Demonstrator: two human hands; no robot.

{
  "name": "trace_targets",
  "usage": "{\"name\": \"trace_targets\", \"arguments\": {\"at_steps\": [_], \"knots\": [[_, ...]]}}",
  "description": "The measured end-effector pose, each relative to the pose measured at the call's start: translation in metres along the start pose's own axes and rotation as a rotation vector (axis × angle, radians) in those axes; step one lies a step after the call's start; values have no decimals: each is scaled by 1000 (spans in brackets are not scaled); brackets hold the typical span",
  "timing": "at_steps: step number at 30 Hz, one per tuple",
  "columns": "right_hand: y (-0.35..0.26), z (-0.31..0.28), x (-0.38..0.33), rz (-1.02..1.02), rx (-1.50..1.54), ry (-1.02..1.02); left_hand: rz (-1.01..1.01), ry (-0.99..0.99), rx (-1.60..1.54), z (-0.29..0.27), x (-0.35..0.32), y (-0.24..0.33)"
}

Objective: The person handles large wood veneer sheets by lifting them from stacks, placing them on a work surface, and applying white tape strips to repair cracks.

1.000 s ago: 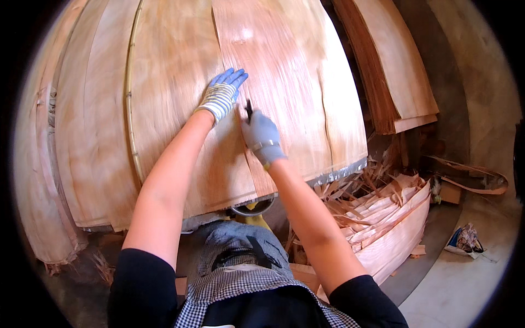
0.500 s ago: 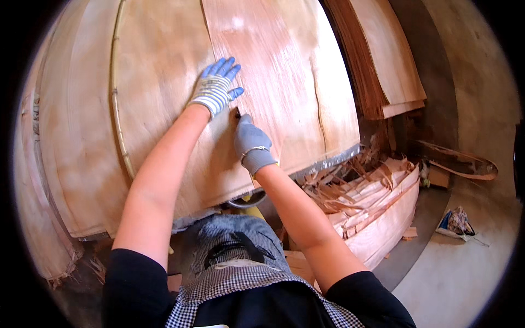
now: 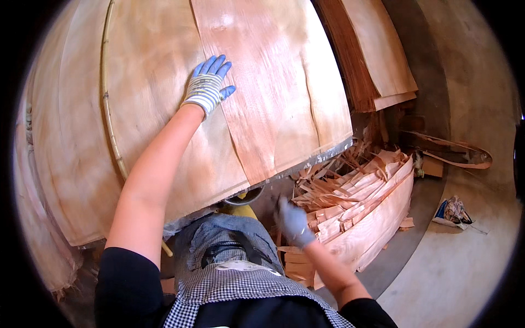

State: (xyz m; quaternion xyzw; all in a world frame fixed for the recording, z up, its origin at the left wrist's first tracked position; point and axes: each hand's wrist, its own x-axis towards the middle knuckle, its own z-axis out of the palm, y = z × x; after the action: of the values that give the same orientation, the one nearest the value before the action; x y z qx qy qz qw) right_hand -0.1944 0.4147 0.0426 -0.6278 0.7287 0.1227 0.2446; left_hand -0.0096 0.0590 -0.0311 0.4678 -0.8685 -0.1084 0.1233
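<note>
My left hand point(image 3: 207, 85), in a striped glove with blue fingertips, lies flat with fingers spread on a large sheet of wood veneer point(image 3: 153, 82). Just beside it runs the edge of a pinker veneer strip point(image 3: 249, 87), which lies along the sheet. Off the near edge of the stack, in the air, is my right hand point(image 3: 296, 223) in a grey glove, smeared by motion. Its fingers look curled around a small dark knife-like tool point(image 3: 278, 201), whose shape is blurred.
A thin jointed stick point(image 3: 107, 104) lies lengthwise on the veneer at left. Torn veneer scraps point(image 3: 361, 202) fill a heap below right. Another veneer stack point(image 3: 380, 49) stands at far right, and a small bag-like bundle point(image 3: 453, 212) lies on the floor.
My right hand has left the veneer beside the left hand and come back toward me, past the near edge. My left hand stays flat on the sheet. The strip's edge now shows down to the near edge.
</note>
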Motion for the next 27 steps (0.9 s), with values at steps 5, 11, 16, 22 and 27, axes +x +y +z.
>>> {"name": "trace_targets", "arguments": {"at_steps": [5,11,16,22,27], "knots": [[-38,-102,195,-160,91,387,-55,49,-154,-7,10,8],[-86,-132,296,-232,-91,206,-25,62,-153,-4,9,3],[-38,-98,231,-75,-35,158,-2,-37,30,-6,9,5],[-21,3,60,159,35,190,-22,-53,73,-7,8,5],[19,66,-40,286,226,-144,-12,-43,55,-10,26,11]]}}
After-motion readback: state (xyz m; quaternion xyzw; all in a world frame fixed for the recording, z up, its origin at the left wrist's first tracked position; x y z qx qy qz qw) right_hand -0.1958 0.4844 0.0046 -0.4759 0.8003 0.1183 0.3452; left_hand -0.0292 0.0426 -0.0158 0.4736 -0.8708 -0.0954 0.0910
